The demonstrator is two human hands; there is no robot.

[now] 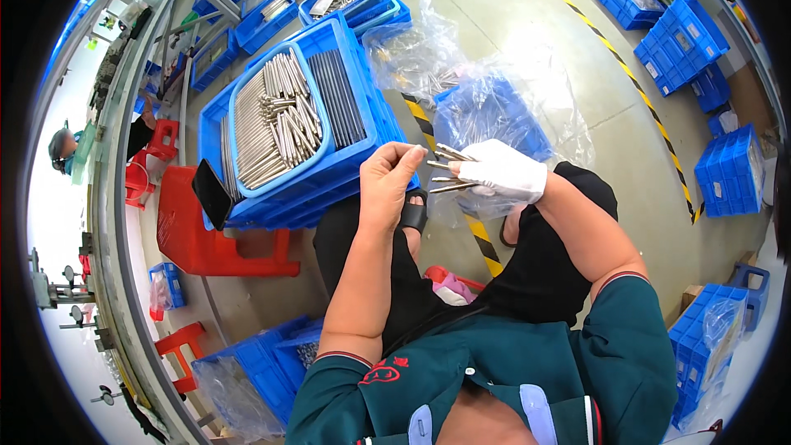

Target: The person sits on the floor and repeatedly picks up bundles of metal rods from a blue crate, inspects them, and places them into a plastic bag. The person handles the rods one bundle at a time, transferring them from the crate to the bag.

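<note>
My right hand [507,170], in a white glove, is closed around several slim silver metal rods [449,186], whose ends fan out toward the left. Just left of those ends, my bare left hand [386,179] has thumb and forefinger pinched together; anything between them is too small to make out. To the left of my hands, a light-blue tray [325,119] holds many similar silver rods [262,124] in rows, with a looser pile on top. The tray rests on a large blue crate [381,115], where darker grey rods [336,97] lie beside it.
A blue crate under clear plastic [493,115] stands beyond my right hand. A red stool [185,227] and a dark flat panel [214,194] are by the large crate. More blue crates [682,43] line the right side. Another person [74,144] sits at far left.
</note>
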